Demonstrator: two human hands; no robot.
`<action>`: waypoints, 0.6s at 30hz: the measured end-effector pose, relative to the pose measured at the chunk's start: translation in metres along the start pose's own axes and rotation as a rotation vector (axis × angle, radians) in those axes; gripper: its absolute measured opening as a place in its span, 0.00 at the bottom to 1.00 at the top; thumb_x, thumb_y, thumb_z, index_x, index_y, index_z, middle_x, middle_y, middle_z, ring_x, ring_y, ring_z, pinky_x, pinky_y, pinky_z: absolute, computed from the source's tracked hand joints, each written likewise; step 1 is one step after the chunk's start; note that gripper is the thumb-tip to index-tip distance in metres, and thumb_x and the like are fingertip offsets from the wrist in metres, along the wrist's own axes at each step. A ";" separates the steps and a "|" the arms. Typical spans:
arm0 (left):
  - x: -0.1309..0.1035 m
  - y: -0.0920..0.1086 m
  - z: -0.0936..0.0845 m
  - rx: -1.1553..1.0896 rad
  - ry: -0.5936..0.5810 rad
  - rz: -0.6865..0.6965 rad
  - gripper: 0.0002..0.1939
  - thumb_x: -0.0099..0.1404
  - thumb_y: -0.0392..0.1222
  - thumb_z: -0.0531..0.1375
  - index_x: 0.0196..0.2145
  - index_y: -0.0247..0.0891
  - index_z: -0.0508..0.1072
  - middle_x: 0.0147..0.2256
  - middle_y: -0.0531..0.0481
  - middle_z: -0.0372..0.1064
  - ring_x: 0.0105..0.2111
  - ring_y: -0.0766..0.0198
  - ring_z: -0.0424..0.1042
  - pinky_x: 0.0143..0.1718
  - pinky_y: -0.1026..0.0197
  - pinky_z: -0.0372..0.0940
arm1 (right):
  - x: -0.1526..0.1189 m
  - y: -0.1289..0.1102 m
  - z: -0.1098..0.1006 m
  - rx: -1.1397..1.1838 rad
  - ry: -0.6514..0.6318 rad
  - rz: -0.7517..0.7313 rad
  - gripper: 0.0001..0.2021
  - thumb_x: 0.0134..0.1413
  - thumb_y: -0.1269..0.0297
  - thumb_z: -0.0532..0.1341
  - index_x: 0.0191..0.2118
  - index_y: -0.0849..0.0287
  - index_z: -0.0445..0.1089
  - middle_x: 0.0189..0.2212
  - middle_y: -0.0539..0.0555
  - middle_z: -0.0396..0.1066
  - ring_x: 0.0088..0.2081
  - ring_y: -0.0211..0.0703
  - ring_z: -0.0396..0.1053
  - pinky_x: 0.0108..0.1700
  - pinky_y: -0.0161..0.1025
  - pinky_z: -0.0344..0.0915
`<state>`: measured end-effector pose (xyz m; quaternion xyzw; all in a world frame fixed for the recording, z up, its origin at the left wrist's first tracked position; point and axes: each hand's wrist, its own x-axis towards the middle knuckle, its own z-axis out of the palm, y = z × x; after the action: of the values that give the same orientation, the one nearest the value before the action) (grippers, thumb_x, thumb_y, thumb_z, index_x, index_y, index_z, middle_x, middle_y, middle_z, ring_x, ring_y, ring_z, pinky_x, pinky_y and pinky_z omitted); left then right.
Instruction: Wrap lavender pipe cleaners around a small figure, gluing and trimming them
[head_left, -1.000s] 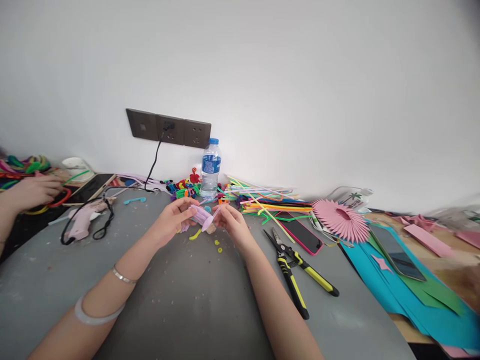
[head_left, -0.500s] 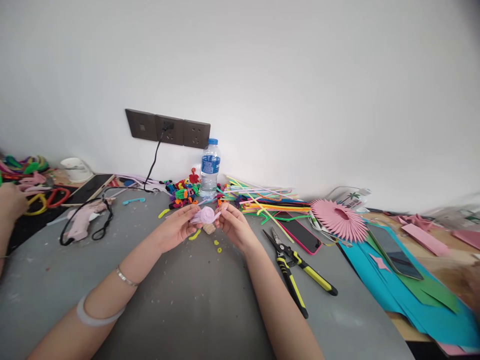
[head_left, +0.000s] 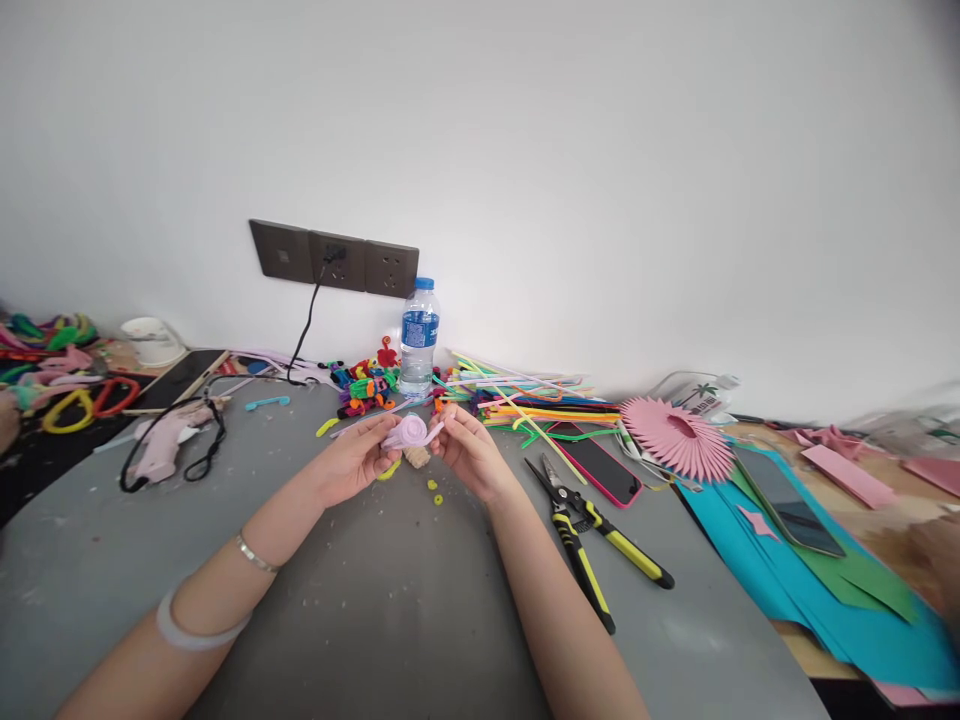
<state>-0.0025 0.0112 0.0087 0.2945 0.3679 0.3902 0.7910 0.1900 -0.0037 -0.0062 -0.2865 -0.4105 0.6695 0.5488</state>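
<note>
Lilac coil: the lilac coil [head_left: 409, 432] is between the two hands, near the table's middle; its height over the surface is hard to judge.
Left hand: the left hand [head_left: 349, 468] pinches the coil's left part, fingers closed narrow.
Right hand: the right hand [head_left: 469, 455] grips the thin tail at its fingertips.
Table edges: the grey table [head_left: 360, 610] ends on the right in a slanting edge, next to blue paper [head_left: 817, 600]; on the left, a curved edge meets a dark surface.
Room near: grey tabletop with pale specks spreads between the forearms.
Room right: yellow-and-black cutters [head_left: 581, 515] lie just beside the right forearm, handles toward the near right.
Room left: the pink glue gun [head_left: 161, 445] and its looped black cord lie well apart from the left hand.
Far side: a bottle [head_left: 420, 345] stands upright close to the wall, pipe cleaners [head_left: 547, 405] heaped to its right.
Coil's facing: the spiral face looks toward the near side.
Coil's long axis: roughly left to right, the tail slanting toward the far right.
</note>
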 end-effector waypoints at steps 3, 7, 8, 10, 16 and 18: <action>0.002 -0.002 -0.004 0.040 -0.065 0.003 0.10 0.59 0.42 0.71 0.34 0.35 0.77 0.24 0.54 0.69 0.19 0.75 0.69 0.20 0.76 0.68 | 0.000 0.001 -0.001 -0.024 -0.011 -0.004 0.18 0.47 0.50 0.71 0.30 0.54 0.64 0.28 0.48 0.67 0.26 0.37 0.62 0.32 0.35 0.63; 0.001 -0.004 -0.008 0.154 -0.187 0.015 0.16 0.53 0.48 0.73 0.31 0.33 0.78 0.25 0.52 0.71 0.21 0.73 0.69 0.22 0.74 0.68 | -0.002 0.000 0.001 -0.050 -0.033 -0.021 0.19 0.45 0.49 0.71 0.30 0.54 0.64 0.26 0.46 0.65 0.26 0.37 0.61 0.32 0.36 0.62; 0.000 -0.004 -0.008 0.194 -0.222 0.020 0.16 0.53 0.49 0.73 0.31 0.33 0.78 0.26 0.52 0.71 0.21 0.73 0.69 0.21 0.73 0.67 | -0.002 0.000 0.001 -0.055 -0.042 -0.020 0.19 0.45 0.48 0.71 0.30 0.54 0.65 0.25 0.46 0.65 0.25 0.37 0.61 0.32 0.36 0.62; -0.003 -0.003 -0.007 0.289 -0.283 0.034 0.15 0.55 0.49 0.72 0.31 0.33 0.79 0.27 0.51 0.72 0.21 0.73 0.68 0.21 0.72 0.67 | -0.004 -0.002 0.002 -0.069 -0.073 -0.010 0.18 0.45 0.48 0.72 0.30 0.54 0.66 0.24 0.46 0.65 0.25 0.37 0.61 0.31 0.36 0.61; -0.007 0.004 -0.005 0.641 -0.249 0.120 0.12 0.58 0.48 0.69 0.33 0.36 0.80 0.30 0.48 0.75 0.23 0.68 0.72 0.25 0.66 0.68 | -0.005 -0.006 -0.003 -0.269 -0.112 -0.045 0.16 0.44 0.49 0.72 0.30 0.54 0.70 0.26 0.48 0.68 0.28 0.39 0.64 0.34 0.38 0.64; -0.005 0.006 -0.006 0.701 -0.194 0.189 0.12 0.57 0.48 0.69 0.32 0.36 0.80 0.29 0.49 0.75 0.23 0.67 0.72 0.26 0.65 0.69 | -0.004 -0.005 -0.004 -0.350 -0.062 -0.114 0.14 0.47 0.51 0.71 0.30 0.54 0.71 0.29 0.49 0.70 0.29 0.40 0.66 0.35 0.39 0.65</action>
<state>-0.0123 0.0108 0.0113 0.6157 0.3736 0.2822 0.6337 0.1968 -0.0061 -0.0037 -0.3331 -0.5532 0.5640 0.5147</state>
